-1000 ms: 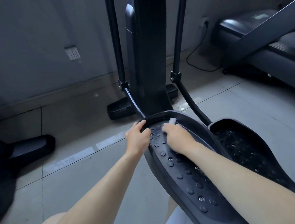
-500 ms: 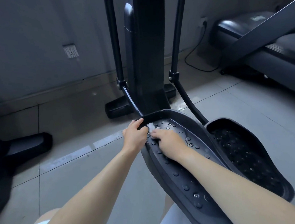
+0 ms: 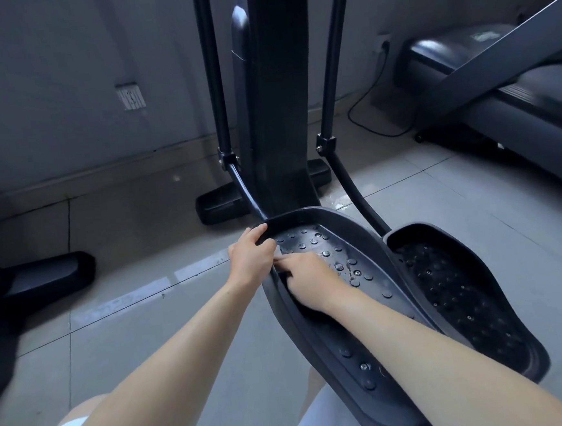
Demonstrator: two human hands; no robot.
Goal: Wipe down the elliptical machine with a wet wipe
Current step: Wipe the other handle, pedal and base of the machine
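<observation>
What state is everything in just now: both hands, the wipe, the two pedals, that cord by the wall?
left hand, grips the left pedal's front rim.
right hand, presses the wet wipe onto that pedal.
wet wipe, mostly hidden under the right hand.
left pedal, wet streaks on its studded surface.
right pedal, no hand on it.
cord, plugged into the wall socket.

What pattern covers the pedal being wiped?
Black pedal dotted with raised round studs; the head view shows it best.

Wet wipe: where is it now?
Head view, centre: the wipe lies mostly hidden under the right hand on the left pedal's far end, beside the left hand gripping its rim.
</observation>
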